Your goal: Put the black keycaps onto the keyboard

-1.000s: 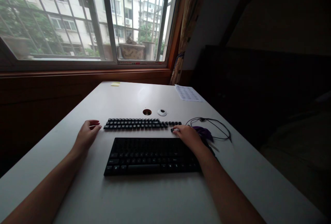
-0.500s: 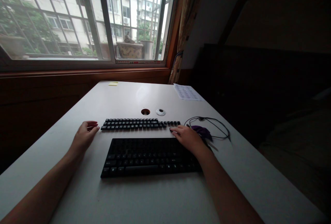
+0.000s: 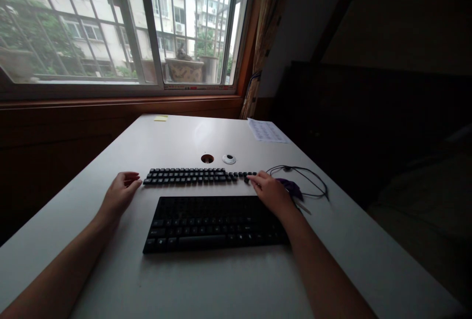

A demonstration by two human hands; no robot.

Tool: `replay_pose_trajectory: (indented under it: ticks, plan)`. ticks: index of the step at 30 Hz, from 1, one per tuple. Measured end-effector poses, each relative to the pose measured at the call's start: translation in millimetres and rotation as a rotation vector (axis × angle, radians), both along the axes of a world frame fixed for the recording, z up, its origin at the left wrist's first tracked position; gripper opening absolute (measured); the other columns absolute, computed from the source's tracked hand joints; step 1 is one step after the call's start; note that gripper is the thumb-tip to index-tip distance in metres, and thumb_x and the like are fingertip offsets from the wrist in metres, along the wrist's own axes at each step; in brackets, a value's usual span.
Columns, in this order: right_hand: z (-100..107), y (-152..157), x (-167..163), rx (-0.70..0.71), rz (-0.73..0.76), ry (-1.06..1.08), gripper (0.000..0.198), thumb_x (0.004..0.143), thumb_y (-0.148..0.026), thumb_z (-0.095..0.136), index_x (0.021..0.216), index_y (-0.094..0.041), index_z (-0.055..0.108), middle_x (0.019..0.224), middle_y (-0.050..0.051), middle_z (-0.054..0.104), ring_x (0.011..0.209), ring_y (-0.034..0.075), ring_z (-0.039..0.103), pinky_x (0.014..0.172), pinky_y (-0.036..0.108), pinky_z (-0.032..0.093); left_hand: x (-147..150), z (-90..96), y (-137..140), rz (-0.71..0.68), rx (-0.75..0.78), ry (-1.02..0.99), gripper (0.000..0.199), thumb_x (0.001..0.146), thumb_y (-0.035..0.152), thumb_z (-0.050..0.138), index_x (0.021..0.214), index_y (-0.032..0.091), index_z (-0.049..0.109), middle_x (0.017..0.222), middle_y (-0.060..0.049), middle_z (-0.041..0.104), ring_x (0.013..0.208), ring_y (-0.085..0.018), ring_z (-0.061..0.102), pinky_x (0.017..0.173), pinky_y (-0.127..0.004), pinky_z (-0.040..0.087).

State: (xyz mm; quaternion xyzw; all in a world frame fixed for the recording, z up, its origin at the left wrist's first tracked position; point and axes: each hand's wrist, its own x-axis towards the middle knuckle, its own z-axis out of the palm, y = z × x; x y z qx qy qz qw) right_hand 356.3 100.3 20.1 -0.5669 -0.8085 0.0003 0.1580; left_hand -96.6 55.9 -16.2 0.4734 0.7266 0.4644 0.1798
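Two rows of loose black keycaps (image 3: pixel 188 176) lie across the white desk, with a smaller group at their right end. In front of them sits a black keyboard (image 3: pixel 191 230); its lower rows have caps, while its upper part looks dark and bare. My right hand (image 3: pixel 268 190) is at the right end of the rows, its fingertips closed on a single keycap (image 3: pixel 247 180). It hides some keycaps and the keyboard's upper right corner. My left hand (image 3: pixel 121 190) rests on its side by the left end of the rows, fingers loosely curved, apart from the thumb and holding nothing.
A coiled black cable (image 3: pixel 320 181) and a purple cloth (image 3: pixel 291 187) lie right of my right hand, near a thin tool (image 3: pixel 304 208). Behind the keycaps are a round desk hole (image 3: pixel 207 159) and its white cover (image 3: pixel 229 159). Farther back lie printed paper (image 3: pixel 269 131) and a yellow note (image 3: pixel 161 118).
My right hand has shifted slightly away from me and to the right, and the single keycap has moved with it, closer to the rows. My left hand stays in place.
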Motion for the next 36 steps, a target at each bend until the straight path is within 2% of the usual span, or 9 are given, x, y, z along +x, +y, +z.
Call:
replay_pose_trajectory:
  ticks: [4,14,20,36]
  plan:
    - [-1,1,1,0.035,-0.019,-0.002,0.030,0.096,-0.022,0.048,0.118,-0.027,0.068,0.106,0.004,0.066,0.092,0.018,0.065,0.082,0.025,0.047,0,-0.8,0,0.001,0.000,0.009,0.043,0.072,0.047,0.062,0.104,0.018,0.060,0.107,-0.011,0.068,0.105,-0.031,0.064,0.087,-0.044,0.052]
    - [-8,6,-1,-0.014,0.082,-0.022,0.034,0.093,-0.016,0.051,0.120,-0.026,0.068,0.122,0.004,0.064,0.109,0.020,0.060,0.095,0.029,0.046,0,1.0,-1,-0.008,-0.006,0.016,0.043,0.071,0.048,0.062,0.101,0.018,0.061,0.107,-0.011,0.069,0.102,-0.031,0.065,0.084,-0.043,0.053]
    - [-11,8,2,-0.011,0.088,0.006,0.032,0.094,-0.017,0.049,0.118,-0.025,0.069,0.120,0.005,0.064,0.109,0.019,0.059,0.095,0.029,0.046,-3,-4.8,1,-0.019,0.003,0.025,0.043,0.072,0.049,0.062,0.103,0.019,0.060,0.107,-0.011,0.069,0.103,-0.031,0.065,0.084,-0.043,0.052]
    - [-15,10,3,-0.020,0.071,0.021,0.031,0.094,-0.021,0.050,0.120,-0.023,0.067,0.118,0.007,0.065,0.108,0.020,0.060,0.096,0.029,0.046,4,2.6,-2,-0.014,-0.003,0.037,0.042,0.072,0.048,0.061,0.102,0.019,0.061,0.105,-0.010,0.069,0.101,-0.031,0.066,0.084,-0.043,0.053]
